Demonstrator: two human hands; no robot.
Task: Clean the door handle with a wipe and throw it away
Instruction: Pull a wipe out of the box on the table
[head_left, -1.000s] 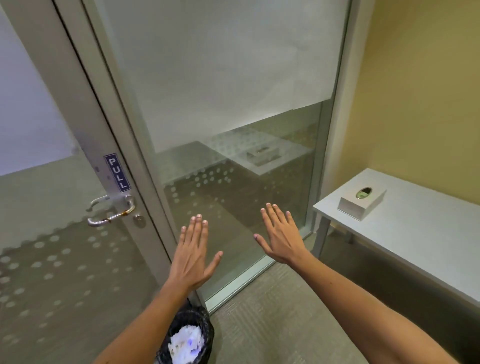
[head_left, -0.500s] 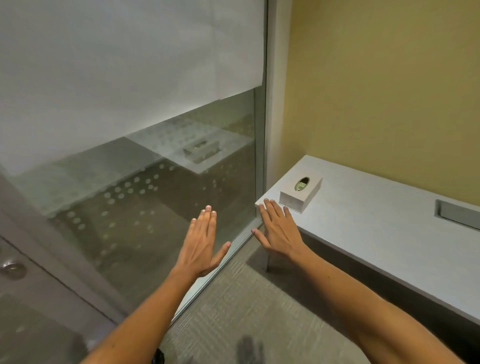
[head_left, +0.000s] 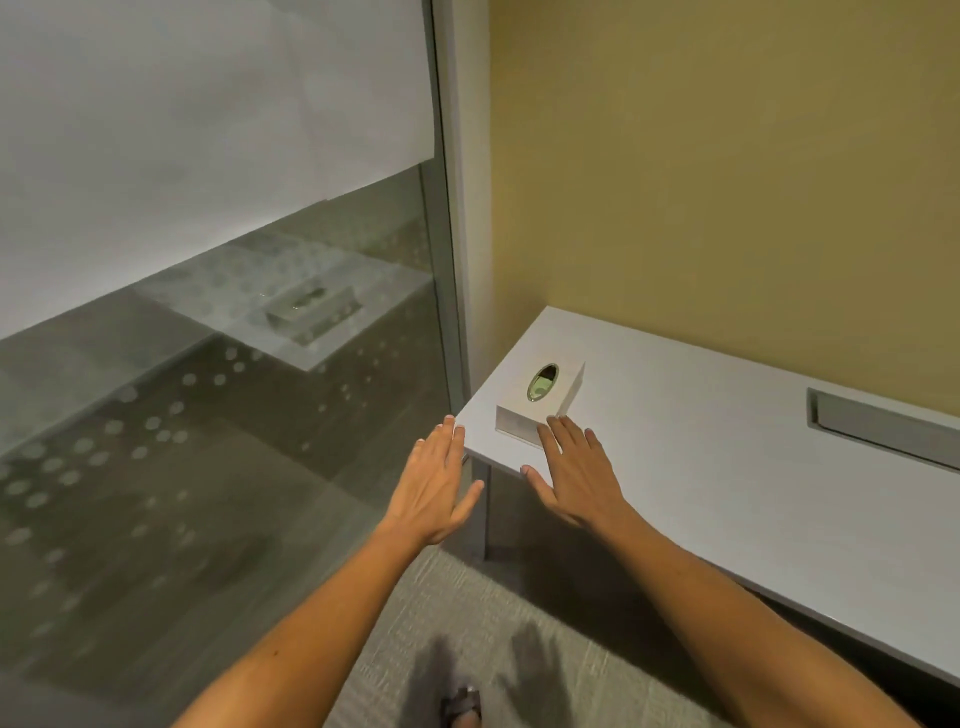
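Our left hand (head_left: 434, 491) and right hand (head_left: 574, 475) are reaching out flat, fingers spread, holding nothing, nearing the white wipe box (head_left: 540, 405) sitting on the table (head_left: 727, 467).

Glass partition (head_left: 218, 467): glossy, reflective, frosted film and dots. Frame post (head_left: 449, 208): smooth, matt metal. Tabletop (head_left: 727, 467): smooth, matt. Tissue box (head_left: 519, 410): matt card. Carpet (head_left: 519, 649): rough, ribbed weave. Wall (head_left: 727, 156): matt paint.

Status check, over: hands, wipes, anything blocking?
Left hand and right hand open, empty. Wipe box on the table corner, at right fingertips. Nothing blocking.
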